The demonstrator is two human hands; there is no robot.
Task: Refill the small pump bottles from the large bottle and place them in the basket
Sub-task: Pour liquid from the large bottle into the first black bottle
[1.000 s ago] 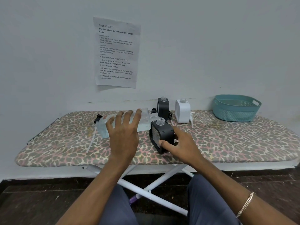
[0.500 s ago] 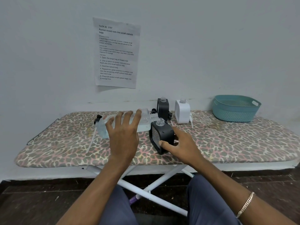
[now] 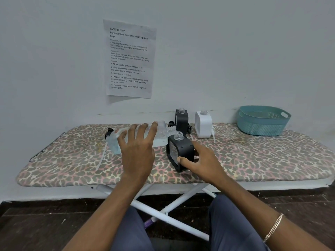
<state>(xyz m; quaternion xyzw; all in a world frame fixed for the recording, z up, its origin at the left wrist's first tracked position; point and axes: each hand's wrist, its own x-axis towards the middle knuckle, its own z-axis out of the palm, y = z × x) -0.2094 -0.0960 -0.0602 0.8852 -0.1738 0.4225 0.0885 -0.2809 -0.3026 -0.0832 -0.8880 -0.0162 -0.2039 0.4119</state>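
My left hand [image 3: 138, 149] grips the large clear bottle [image 3: 161, 135], which is tipped on its side with its open neck just above the mouth of a small black bottle [image 3: 178, 151]. My right hand [image 3: 201, 162] holds that black bottle upright on the board, thumb on its front face. Behind them, a second black bottle [image 3: 181, 120] and a white bottle [image 3: 203, 124] stand uncapped near the wall. The teal basket [image 3: 262, 122] sits at the board's far right.
All of this rests on an ironing board [image 3: 253, 158] with a leopard-print cover. A black pump head with a long tube [image 3: 108, 132] lies at the left; another tube lies by the white bottle. A printed sheet [image 3: 129, 58] hangs on the wall.
The large bottle has tilted a little further, its neck lowered closer to the small black bottle's mouth. My right hand stays in place.
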